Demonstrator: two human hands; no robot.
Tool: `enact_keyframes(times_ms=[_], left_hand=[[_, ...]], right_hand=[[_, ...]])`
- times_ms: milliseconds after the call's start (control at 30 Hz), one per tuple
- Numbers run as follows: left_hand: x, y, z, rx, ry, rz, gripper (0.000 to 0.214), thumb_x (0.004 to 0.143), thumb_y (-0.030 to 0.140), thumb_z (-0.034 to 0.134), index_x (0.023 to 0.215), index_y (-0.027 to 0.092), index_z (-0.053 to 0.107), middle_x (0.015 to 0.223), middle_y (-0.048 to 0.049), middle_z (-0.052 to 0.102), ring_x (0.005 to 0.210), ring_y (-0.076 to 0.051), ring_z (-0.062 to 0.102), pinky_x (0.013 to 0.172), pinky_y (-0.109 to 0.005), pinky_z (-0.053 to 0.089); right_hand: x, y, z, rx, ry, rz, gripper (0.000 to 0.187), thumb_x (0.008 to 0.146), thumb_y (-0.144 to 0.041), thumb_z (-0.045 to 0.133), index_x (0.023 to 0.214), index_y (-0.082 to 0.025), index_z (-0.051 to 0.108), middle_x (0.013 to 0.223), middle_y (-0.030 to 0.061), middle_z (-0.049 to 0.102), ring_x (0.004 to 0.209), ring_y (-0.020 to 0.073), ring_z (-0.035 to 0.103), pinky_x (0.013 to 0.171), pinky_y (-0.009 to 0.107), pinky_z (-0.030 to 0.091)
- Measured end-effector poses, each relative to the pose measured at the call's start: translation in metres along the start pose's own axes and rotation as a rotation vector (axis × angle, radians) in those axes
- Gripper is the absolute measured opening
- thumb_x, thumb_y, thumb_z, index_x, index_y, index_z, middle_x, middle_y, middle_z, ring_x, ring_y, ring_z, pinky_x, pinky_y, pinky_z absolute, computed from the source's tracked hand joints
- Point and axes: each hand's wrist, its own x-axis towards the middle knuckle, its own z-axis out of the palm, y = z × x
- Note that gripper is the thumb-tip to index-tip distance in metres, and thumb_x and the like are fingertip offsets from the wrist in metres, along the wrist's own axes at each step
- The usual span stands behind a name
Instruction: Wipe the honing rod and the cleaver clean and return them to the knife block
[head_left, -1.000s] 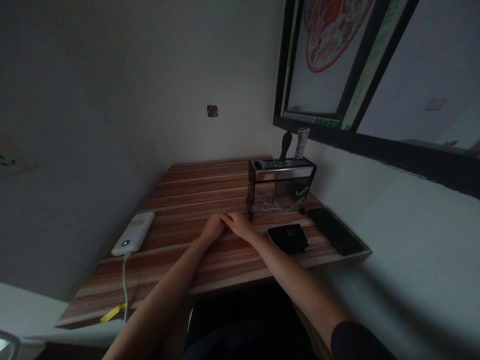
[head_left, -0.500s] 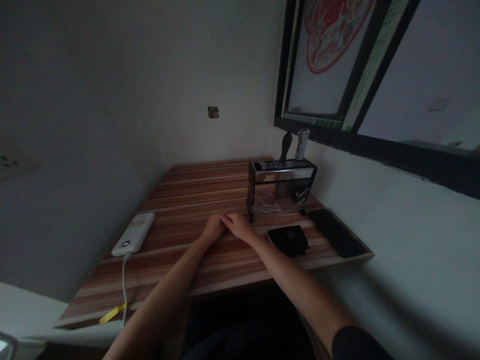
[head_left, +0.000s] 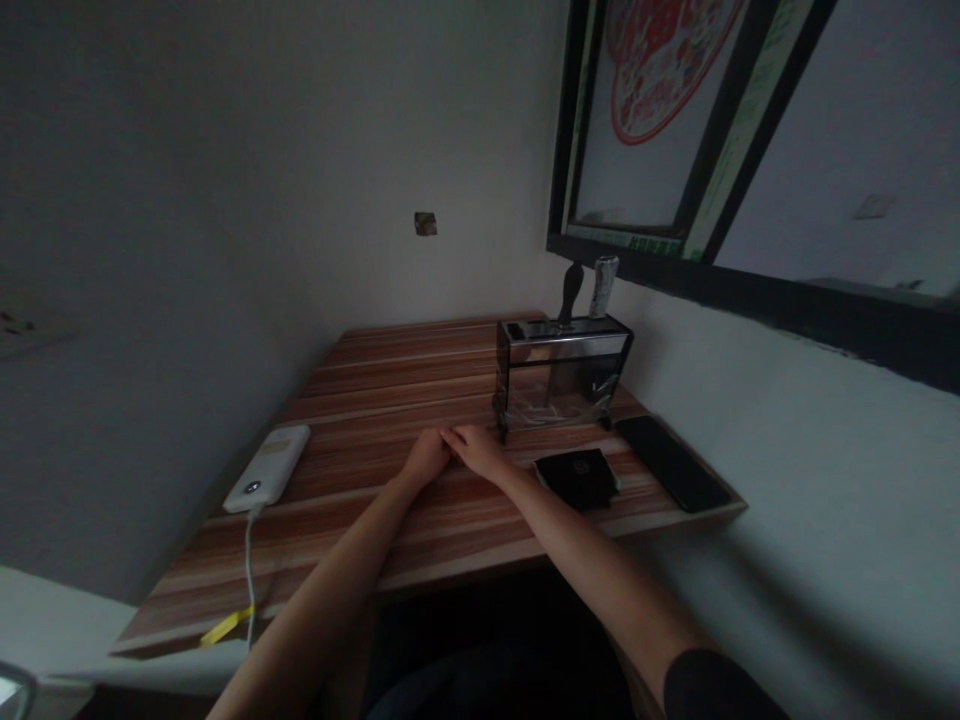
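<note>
My left hand rests on the wood-grain table, its fingers curled and closed. My right hand meets it at the fingertips and thumb, also closed. No object shows in either hand, though the inner sides of the fingers are partly hidden. Just beyond my right hand stands a knife block with clear sides and a dark frame. One black knife handle and one plastic-wrapped handle stick up from it. To the right of my right wrist lies a small black pouch-like item.
A black phone-like slab lies along the table's right edge. On the left is a white power bank with a white cable running off the front edge, a yellow tag beside it. A dark-framed mirror hangs at right.
</note>
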Motion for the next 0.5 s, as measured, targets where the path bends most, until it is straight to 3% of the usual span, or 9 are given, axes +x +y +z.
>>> enact_keyframes(times_ms=[500], left_hand=[[0.0009,-0.0006,0.0006,-0.016,-0.034,-0.010,0.020,0.091,0.029,0.057,0.102,0.013,0.062,0.100,-0.0053,0.066,0.086,-0.016,0.064,0.077,-0.035,0.055]], right_hand=[[-0.0006,-0.0039,-0.0021,0.002,-0.016,0.010,0.051,0.097,-0.045,0.038,0.063,-0.015,0.062,0.058,0.0028,0.061,0.057,0.0126,0.055,0.057,0.023,0.033]])
